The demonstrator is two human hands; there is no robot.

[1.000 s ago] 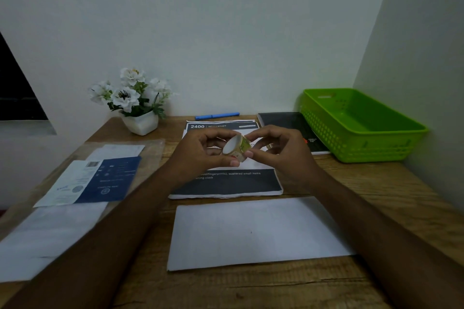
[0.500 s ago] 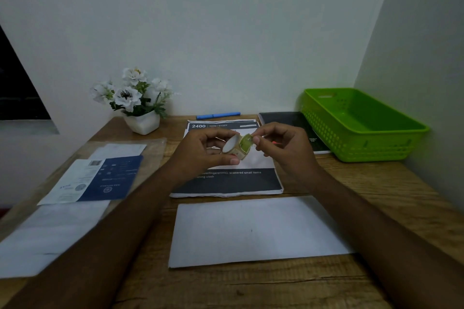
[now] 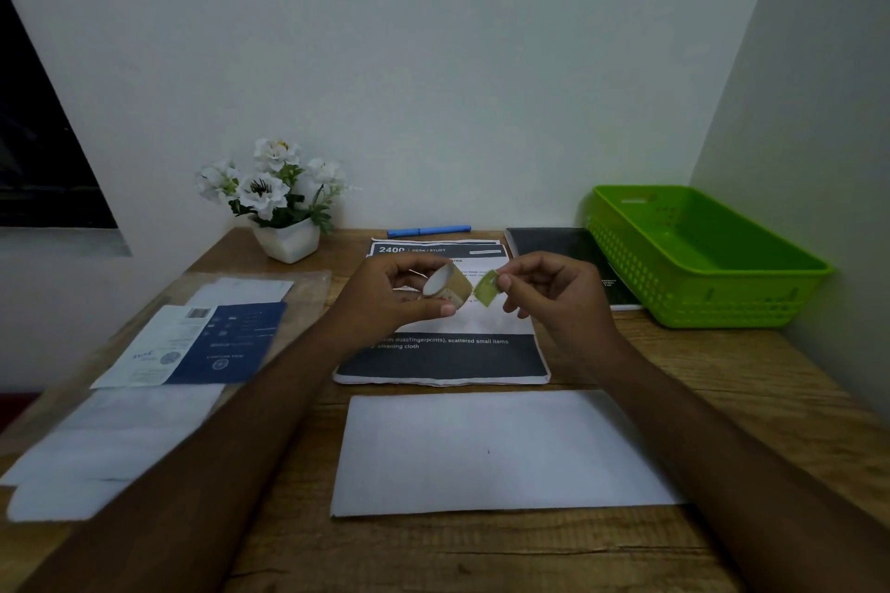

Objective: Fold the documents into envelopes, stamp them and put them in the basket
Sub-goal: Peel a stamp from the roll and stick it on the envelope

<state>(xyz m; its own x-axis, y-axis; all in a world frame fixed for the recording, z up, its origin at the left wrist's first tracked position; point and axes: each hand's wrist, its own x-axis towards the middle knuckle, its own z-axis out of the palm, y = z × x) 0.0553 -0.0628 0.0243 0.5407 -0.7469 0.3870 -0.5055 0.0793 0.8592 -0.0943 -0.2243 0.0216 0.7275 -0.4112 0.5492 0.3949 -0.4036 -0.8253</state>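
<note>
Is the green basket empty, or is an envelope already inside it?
Empty, as far as it shows: inside the green basket only its bare green floor and walls are visible, with no envelope or paper.

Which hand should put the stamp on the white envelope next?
Right. The right hand pinches the green stamp, so it can probably carry it straight down to the white envelope, which lies nearer the person. The left hand grips the stamp roll, so it is occupied.
</note>
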